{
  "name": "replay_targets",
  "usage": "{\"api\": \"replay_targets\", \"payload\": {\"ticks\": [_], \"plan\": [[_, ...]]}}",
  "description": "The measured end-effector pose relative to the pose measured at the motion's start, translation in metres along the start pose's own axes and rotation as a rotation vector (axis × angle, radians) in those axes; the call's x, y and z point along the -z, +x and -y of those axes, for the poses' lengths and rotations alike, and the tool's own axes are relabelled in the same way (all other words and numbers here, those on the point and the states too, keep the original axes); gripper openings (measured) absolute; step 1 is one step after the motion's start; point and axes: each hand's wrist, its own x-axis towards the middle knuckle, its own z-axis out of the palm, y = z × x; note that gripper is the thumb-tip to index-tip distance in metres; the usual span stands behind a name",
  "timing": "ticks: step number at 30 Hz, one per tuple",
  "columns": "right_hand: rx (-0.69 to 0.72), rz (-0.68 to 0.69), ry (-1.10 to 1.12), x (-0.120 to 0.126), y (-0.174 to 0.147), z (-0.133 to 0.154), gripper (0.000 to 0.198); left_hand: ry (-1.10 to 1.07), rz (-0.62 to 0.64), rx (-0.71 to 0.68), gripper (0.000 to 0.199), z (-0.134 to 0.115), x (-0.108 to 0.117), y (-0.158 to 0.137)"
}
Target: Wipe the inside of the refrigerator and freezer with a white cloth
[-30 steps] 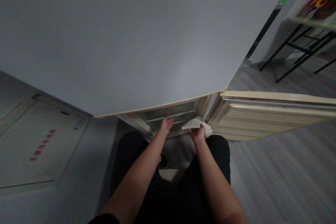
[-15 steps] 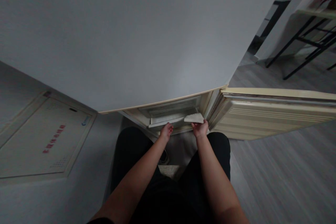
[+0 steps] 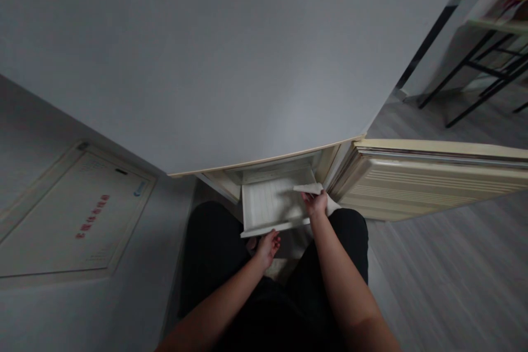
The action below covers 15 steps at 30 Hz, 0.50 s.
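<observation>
A white drawer stands pulled out of the low compartment of a fridge, and its inside shows ribbed and pale. At the drawer's front edge my left hand has its fingers curled round the lip from below. My right hand is closed on a whitish cloth, held over the drawer's right side. Part of the cloth hangs down beside the wrist near my right knee. The fingertips under the cloth are partly hidden.
The cream fridge door stands wide open on the right. A lidded wall panel with red writing is at left. My knees flank the drawer. A black-legged stool stands at the far right on the wood-look floor.
The drawer has slid out toward me, with my left hand moving back along with its front edge. My right hand still holds the cloth at nearly the same spot.
</observation>
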Motion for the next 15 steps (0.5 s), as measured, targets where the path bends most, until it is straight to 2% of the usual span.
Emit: {"api": "replay_targets", "payload": {"ticks": [5,9,12,15], "plan": [[0.013,-0.018,-0.038,0.001,0.002,-0.004,0.03,0.035,0.001,0.003,0.009,0.012,0.004,-0.005],[0.024,-0.023,-0.078,0.005,0.004,-0.005,0.029,0.089,0.05,0.021,0.008,0.013,0.004,-0.009],[0.036,-0.012,-0.099,0.007,0.006,-0.006,0.028,0.19,0.162,0.113,0.013,0.01,0.005,-0.017],[0.1,0.025,-0.233,0.007,0.011,-0.009,0.026,0.318,0.32,0.198,0.024,0.002,0.004,-0.026]]}}
